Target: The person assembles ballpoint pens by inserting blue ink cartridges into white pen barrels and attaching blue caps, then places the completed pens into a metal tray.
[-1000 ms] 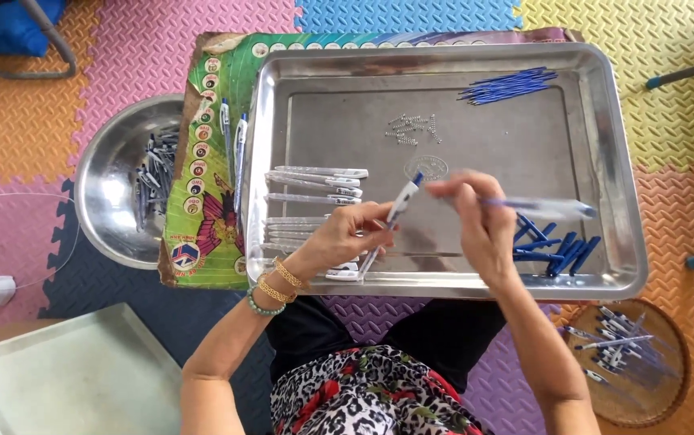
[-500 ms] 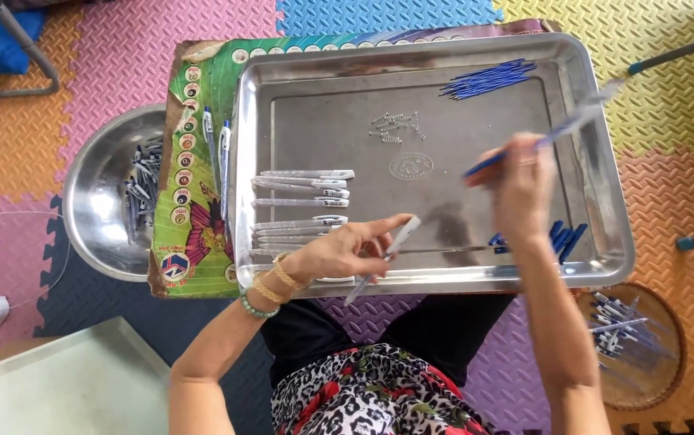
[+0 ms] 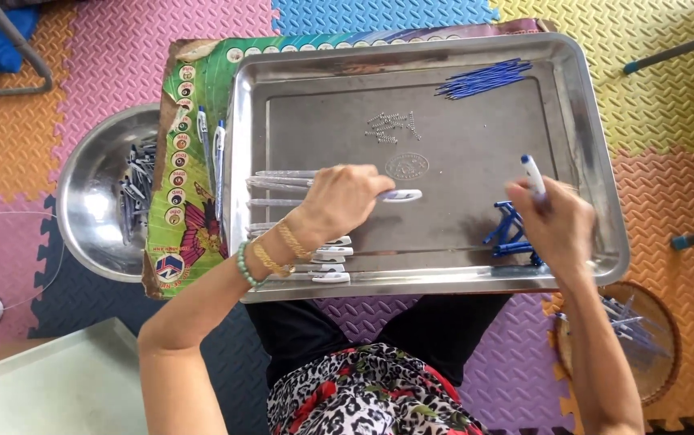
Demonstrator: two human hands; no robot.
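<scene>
Pen barrels (image 3: 282,187) lie in a row at the left of the steel tray (image 3: 597,161); left hand (image 3: 345,201) rests on them, fingers closed on one white barrel. Right hand (image 3: 555,225), at the tray's right just above the blue caps (image 3: 508,234), grips a blue-tipped pen (image 3: 532,176) upright. Judged step: assembly, mid-cycle, needing a fresh barrel seated squarely.

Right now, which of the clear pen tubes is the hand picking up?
The clear pen barrel with the white cap under the left hand; it pokes out farthest right, away from the others in the row.
</scene>
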